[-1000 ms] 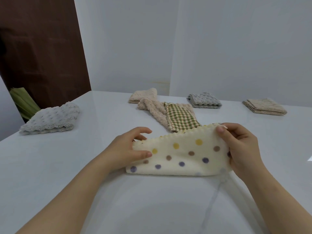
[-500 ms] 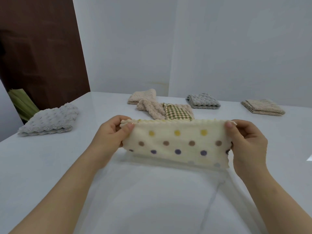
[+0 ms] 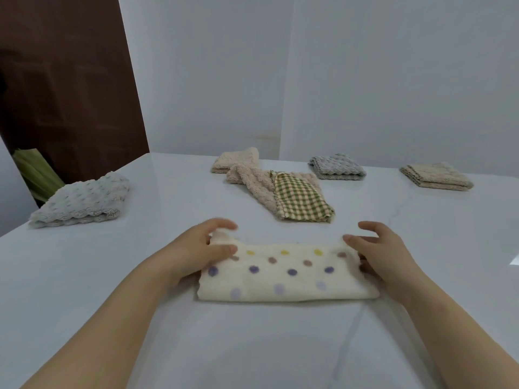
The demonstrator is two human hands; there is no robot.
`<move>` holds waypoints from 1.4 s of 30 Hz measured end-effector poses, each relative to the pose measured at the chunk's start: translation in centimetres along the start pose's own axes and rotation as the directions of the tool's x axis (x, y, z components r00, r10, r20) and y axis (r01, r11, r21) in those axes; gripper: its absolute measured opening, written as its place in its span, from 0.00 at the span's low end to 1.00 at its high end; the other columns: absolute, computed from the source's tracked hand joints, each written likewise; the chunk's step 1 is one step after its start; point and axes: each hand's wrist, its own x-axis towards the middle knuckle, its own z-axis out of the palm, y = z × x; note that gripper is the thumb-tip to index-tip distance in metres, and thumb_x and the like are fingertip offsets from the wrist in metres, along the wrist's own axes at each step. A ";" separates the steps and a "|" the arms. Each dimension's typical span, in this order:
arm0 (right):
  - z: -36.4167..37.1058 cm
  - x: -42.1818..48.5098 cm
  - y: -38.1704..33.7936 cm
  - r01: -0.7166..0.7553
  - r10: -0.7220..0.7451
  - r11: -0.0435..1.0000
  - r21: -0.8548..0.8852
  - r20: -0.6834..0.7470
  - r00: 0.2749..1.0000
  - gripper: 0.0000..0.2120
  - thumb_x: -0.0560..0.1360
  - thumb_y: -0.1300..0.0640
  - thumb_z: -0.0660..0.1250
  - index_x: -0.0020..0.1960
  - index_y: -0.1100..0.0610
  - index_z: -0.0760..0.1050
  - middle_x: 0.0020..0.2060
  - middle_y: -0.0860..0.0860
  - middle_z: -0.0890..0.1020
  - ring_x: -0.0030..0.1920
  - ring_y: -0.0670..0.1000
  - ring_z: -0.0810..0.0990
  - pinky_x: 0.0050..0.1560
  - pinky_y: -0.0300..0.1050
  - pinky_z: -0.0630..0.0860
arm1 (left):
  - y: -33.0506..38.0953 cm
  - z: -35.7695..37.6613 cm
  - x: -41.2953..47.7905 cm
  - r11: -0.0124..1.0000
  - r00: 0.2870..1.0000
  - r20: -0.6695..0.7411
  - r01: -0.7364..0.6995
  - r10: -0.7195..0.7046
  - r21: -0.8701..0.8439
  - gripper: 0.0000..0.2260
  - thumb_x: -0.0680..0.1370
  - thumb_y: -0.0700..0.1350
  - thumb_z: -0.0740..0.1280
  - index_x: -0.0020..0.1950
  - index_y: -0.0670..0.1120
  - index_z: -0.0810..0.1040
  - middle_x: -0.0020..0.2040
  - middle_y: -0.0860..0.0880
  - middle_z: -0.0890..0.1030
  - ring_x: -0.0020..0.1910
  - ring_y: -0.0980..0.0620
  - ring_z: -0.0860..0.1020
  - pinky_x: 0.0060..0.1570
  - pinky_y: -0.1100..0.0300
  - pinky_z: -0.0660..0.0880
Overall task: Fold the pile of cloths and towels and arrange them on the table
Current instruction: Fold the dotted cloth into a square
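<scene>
Dotted cloth [image 3: 283, 273], lowered from mid-air, lay folded on the table [image 3: 112, 276] just nearer than the checked cloth [image 3: 300, 200]; left hand [image 3: 196, 251] pinched its corner, right hand [image 3: 384, 254] loosened with its thumb resting on it; second fold judged pending.

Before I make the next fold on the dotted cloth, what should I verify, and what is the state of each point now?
1. Dotted cloth lies flat on the table: ok.
2. Left hand pinches the far left corner: ok.
3. Right hand grips the far right corner: cannot tell; its fingers look loose.
4. Far edge lies even: not ok; the left corner stands up.
5. Checked cloth is apart from the dotted cloth: ok.
</scene>
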 end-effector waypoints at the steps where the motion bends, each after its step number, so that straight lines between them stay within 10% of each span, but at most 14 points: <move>1: -0.1 0.0 0.0 0.018 -0.017 0.999 -0.041 0.017 1.000 0.22 0.72 0.56 0.69 0.64 0.52 0.68 0.50 0.49 0.78 0.40 0.53 0.76 0.38 0.45 0.73 | -0.1 0.1 0.1 0.996 1.000 0.005 -0.005 0.004 0.089 0.10 0.74 0.39 0.69 0.53 0.51 0.77 0.38 0.50 0.77 0.20 0.57 0.71 0.25 0.70 0.70; 5: 0.3 -0.2 0.2 0.162 -0.158 0.946 -0.281 0.036 0.987 0.20 0.69 0.62 0.71 0.56 0.45 0.72 0.54 0.49 0.77 0.47 0.51 0.78 0.47 0.45 0.72 | -0.7 0.4 0.6 0.949 0.983 -0.151 -0.051 0.103 0.312 0.09 0.72 0.40 0.70 0.43 0.56 0.78 0.39 0.54 0.77 0.24 0.55 0.71 0.27 0.71 0.69; 12: 0.3 -0.1 0.1 0.145 -0.159 0.965 -0.217 -0.050 0.986 0.22 0.71 0.58 0.70 0.63 0.48 0.69 0.57 0.48 0.73 0.50 0.50 0.76 0.47 0.43 0.68 | -0.3 0.6 0.5 0.993 0.994 -0.025 -0.108 0.107 -0.051 0.27 0.71 0.35 0.71 0.59 0.61 0.70 0.56 0.55 0.75 0.53 0.53 0.77 0.54 0.60 0.74; 17: 0.2 -0.2 0.1 0.144 -0.124 0.909 -0.391 0.076 0.989 0.23 0.70 0.60 0.70 0.62 0.48 0.70 0.41 0.48 0.77 0.42 0.47 0.75 0.36 0.37 0.67 | -0.4 0.7 0.3 0.993 0.998 -0.043 0.034 -0.039 -0.109 0.13 0.71 0.30 0.69 0.43 0.49 0.80 0.46 0.45 0.80 0.41 0.49 0.78 0.44 0.57 0.76; 21: 0.3 -0.3 0.0 0.209 -0.222 0.928 -0.309 -0.007 0.975 0.19 0.71 0.64 0.67 0.59 0.49 0.73 0.40 0.46 0.74 0.38 0.45 0.73 0.38 0.37 0.68 | -0.2 0.3 0.7 0.966 0.994 -0.084 0.044 -0.068 -0.255 0.14 0.73 0.32 0.67 0.53 0.49 0.78 0.50 0.47 0.80 0.43 0.52 0.79 0.40 0.61 0.76; 24: 0.4 -0.7 -0.3 0.199 -0.211 0.889 -0.412 0.015 0.977 0.22 0.71 0.60 0.68 0.64 0.50 0.70 0.50 0.48 0.75 0.45 0.49 0.73 0.42 0.41 0.66 | -0.7 0.1 0.8 0.998 0.994 -0.092 0.055 -0.058 -0.029 0.27 0.71 0.35 0.70 0.67 0.51 0.69 0.56 0.48 0.76 0.51 0.50 0.77 0.47 0.60 0.75; 31: 1.0 -1.7 -0.9 0.093 -0.081 0.646 -0.757 0.054 0.995 0.31 0.72 0.40 0.64 0.70 0.50 0.59 0.57 0.49 0.76 0.58 0.53 0.74 0.45 0.45 0.66 | -0.2 0.8 0.3 0.881 0.996 -0.082 0.022 0.019 0.473 0.25 0.72 0.40 0.64 0.65 0.59 0.65 0.59 0.53 0.63 0.51 0.51 0.72 0.41 0.64 0.69; 38: 1.0 -0.8 -0.1 0.136 -0.155 0.783 -0.607 0.021 0.988 0.19 0.75 0.53 0.61 0.66 0.48 0.66 0.41 0.45 0.73 0.46 0.50 0.73 0.44 0.45 0.70 | 0.5 -0.2 -0.4 0.975 0.998 0.011 0.061 -0.065 0.215 0.19 0.73 0.32 0.60 0.53 0.55 0.75 0.45 0.49 0.73 0.34 0.53 0.70 0.30 0.64 0.67; 42: 0.7 -0.8 0.1 0.136 -0.201 0.640 -0.756 0.006 0.980 0.20 0.76 0.50 0.60 0.67 0.49 0.65 0.54 0.49 0.76 0.55 0.52 0.73 0.48 0.46 0.70 | -0.1 -0.2 0.0 0.910 0.993 -0.116 0.063 -0.016 0.410 0.16 0.72 0.40 0.65 0.56 0.56 0.73 0.66 0.50 0.67 0.56 0.50 0.71 0.50 0.61 0.70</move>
